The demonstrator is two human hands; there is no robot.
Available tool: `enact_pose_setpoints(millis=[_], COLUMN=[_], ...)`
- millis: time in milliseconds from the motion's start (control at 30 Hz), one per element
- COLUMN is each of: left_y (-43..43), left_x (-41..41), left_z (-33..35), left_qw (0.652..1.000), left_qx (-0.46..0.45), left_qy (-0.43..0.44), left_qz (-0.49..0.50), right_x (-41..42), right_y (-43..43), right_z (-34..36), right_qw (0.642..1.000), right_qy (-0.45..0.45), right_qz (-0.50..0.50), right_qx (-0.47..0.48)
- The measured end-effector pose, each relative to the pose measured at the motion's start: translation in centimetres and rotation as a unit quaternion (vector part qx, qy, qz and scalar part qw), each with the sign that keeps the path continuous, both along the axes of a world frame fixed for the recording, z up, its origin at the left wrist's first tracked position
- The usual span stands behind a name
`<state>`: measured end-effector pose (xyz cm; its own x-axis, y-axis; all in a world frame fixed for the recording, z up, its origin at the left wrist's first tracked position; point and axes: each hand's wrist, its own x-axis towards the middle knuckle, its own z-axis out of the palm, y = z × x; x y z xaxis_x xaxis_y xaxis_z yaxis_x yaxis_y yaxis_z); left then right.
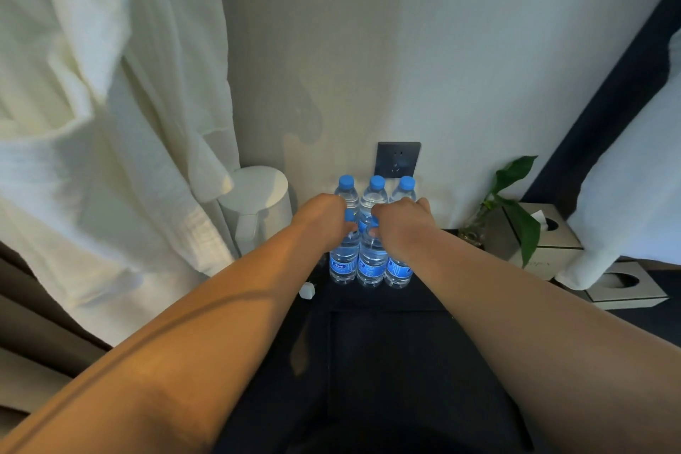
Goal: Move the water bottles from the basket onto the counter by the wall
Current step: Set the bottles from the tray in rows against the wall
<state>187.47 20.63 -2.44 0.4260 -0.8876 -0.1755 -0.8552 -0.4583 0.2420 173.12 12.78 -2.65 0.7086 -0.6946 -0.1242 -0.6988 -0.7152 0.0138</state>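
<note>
Against the wall, under the socket (398,158), six water bottles (370,265) stand upright in two touching rows on the dark counter (353,297). The left hand (326,214) curls round the front-left bottle's neck. The right hand (401,221) curls over the front-row tops beside it. A white kettle (258,203) sits near on the left, a plant (516,210) farther right, and the counter runs on toward the person.

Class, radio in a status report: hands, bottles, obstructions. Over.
Left hand, right hand: each grips a clear plastic blue-capped water bottle, front row. Six bottles upright on dark counter. White kettle close left.
</note>
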Motion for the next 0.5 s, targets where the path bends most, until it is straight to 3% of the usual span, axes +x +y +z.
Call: enact_pose_setpoints(millis=[267,500], left_y=[0.38,0.26], left_x=[0.77,0.5], left_z=[-0.04,-0.35], left_qw=[0.998,1.0], left_qx=[0.005,-0.014], left_qy=[0.036,0.023], left_qz=[-0.055,-0.009], right_x=[-0.1,-0.3], right_y=[-0.05,0.26], right_z=[0.02,0.52], right_qw=[1.0,1.0], right_qy=[-0.009,-0.005], right_qz=[-0.005,-0.001], right_qx=[0.01,0.012])
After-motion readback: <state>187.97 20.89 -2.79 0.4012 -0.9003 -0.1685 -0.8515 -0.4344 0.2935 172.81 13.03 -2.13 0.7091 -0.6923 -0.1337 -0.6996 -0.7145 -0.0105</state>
